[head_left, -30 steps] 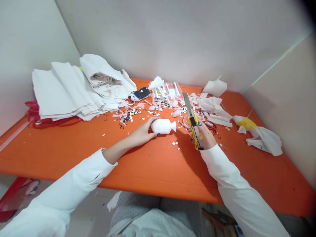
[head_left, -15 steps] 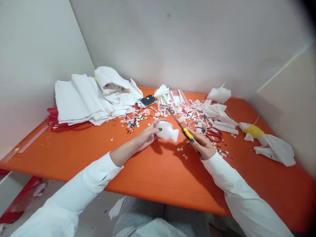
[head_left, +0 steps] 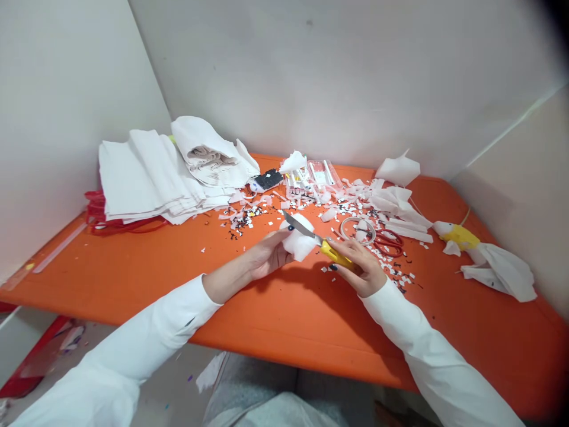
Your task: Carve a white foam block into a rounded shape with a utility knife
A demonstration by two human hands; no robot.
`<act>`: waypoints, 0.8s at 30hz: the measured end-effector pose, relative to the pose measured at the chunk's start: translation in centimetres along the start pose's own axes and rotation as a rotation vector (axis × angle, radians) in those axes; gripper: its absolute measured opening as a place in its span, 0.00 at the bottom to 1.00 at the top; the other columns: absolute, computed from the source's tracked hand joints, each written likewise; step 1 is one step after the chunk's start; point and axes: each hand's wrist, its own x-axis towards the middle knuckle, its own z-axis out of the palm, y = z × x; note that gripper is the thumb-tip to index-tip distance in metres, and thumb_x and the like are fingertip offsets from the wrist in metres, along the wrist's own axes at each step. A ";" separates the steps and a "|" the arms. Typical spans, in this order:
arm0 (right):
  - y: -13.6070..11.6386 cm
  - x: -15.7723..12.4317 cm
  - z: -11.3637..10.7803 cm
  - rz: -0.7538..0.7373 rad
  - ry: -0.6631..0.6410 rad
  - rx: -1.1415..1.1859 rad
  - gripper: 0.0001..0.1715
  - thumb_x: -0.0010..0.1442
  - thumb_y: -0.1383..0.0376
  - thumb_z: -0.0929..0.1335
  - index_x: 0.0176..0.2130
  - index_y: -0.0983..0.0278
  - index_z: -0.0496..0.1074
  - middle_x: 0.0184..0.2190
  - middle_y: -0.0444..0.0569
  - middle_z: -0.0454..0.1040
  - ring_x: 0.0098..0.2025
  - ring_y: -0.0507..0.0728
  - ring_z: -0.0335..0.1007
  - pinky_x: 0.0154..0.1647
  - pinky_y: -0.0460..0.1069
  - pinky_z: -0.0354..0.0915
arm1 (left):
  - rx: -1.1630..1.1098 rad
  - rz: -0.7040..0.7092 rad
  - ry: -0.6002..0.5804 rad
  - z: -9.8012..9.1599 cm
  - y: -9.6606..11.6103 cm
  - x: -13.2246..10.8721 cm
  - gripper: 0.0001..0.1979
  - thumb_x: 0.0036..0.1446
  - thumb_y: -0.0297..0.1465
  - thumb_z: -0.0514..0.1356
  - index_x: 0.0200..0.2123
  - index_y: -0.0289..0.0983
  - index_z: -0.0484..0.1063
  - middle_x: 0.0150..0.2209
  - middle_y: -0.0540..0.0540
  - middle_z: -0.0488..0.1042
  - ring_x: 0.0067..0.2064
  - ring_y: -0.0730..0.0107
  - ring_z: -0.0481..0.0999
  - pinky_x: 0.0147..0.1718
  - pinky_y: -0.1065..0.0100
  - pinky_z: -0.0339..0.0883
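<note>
Knife (head_left: 317, 240) blade lies across the white lump (head_left: 299, 249); the right hand (head_left: 362, 270) grip clamps the knife, the left hand (head_left: 267, 255) grip clamps the lump so it cannot slip.

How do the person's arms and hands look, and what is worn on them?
Both arms wear long white sleeves: the left sleeve and the right sleeve are loose, plain, and end at the wrist. The left hand and right hand are bare, without gloves. The fingernails carry dark polish.
</note>
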 end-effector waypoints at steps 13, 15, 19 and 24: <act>-0.8 -0.3 0.6 -0.055 -0.009 -0.100 0.26 0.64 0.65 0.64 0.61 0.55 0.65 0.36 0.50 0.66 0.32 0.55 0.66 0.29 0.50 0.67 | -0.055 -0.015 0.111 1.3 -0.6 -0.5 0.10 0.58 0.35 0.62 0.32 0.33 0.71 0.25 0.47 0.72 0.22 0.77 0.70 0.16 0.79 0.62; -0.8 -0.2 0.6 -0.044 -0.016 -0.103 0.27 0.64 0.65 0.64 0.61 0.54 0.65 0.37 0.50 0.66 0.33 0.55 0.67 0.29 0.50 0.68 | -0.048 -0.007 0.116 1.5 -0.6 -0.7 0.10 0.58 0.36 0.62 0.33 0.33 0.71 0.25 0.47 0.72 0.21 0.78 0.68 0.15 0.80 0.60; -0.4 -0.2 0.4 -0.050 -0.026 -0.117 0.27 0.64 0.64 0.64 0.61 0.54 0.64 0.36 0.50 0.67 0.33 0.55 0.67 0.30 0.51 0.69 | -0.025 0.066 0.114 1.4 -0.4 -0.6 0.13 0.55 0.37 0.64 0.28 0.33 0.69 0.21 0.51 0.68 0.19 0.81 0.64 0.15 0.80 0.59; -0.3 -0.2 0.4 -0.044 -0.034 -0.131 0.27 0.64 0.64 0.64 0.61 0.54 0.65 0.36 0.50 0.66 0.32 0.55 0.67 0.30 0.50 0.69 | 0.005 0.114 0.126 0.9 -0.7 -0.2 0.15 0.49 0.39 0.68 0.27 0.33 0.70 0.21 0.51 0.68 0.20 0.80 0.65 0.16 0.79 0.59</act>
